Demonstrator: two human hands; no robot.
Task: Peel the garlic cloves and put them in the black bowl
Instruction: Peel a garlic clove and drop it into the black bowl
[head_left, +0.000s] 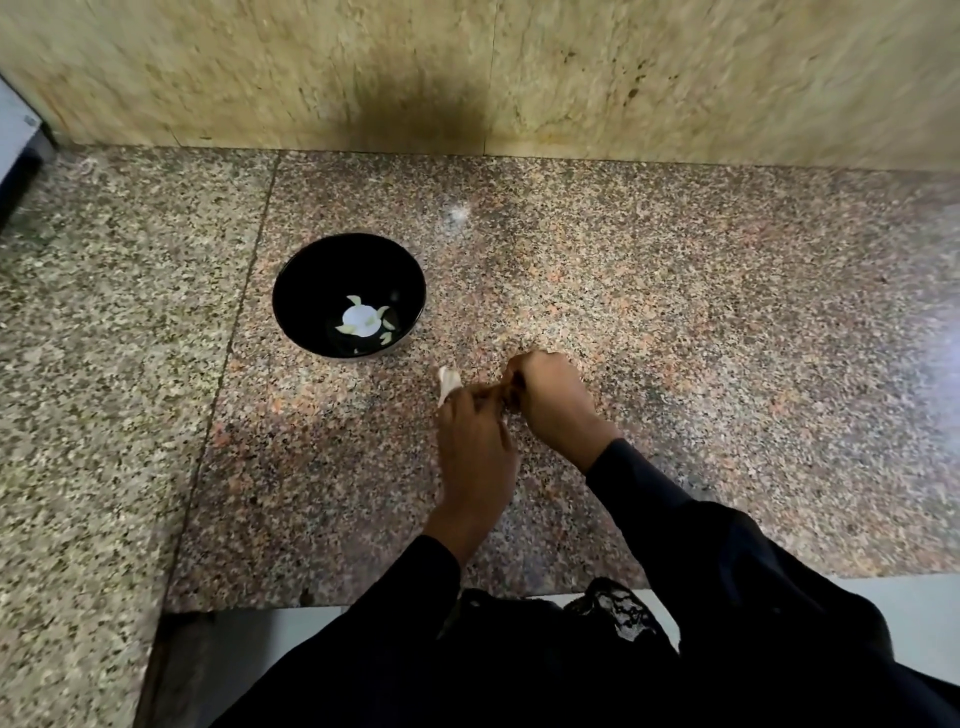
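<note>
A black bowl stands on the speckled granite counter, left of centre, with several pale peeled garlic cloves at its bottom. My left hand holds a pale piece of garlic that sticks out past its fingertips. My right hand is curled, and its fingers meet the left hand's fingers and pinch something small between the two hands; what it pinches is hidden. Both hands are just right of and nearer than the bowl.
A stone wall rises behind the counter. A seam runs down the counter left of the bowl. The counter's front edge lies near my dark-sleeved arms. A grey object sits at the far left.
</note>
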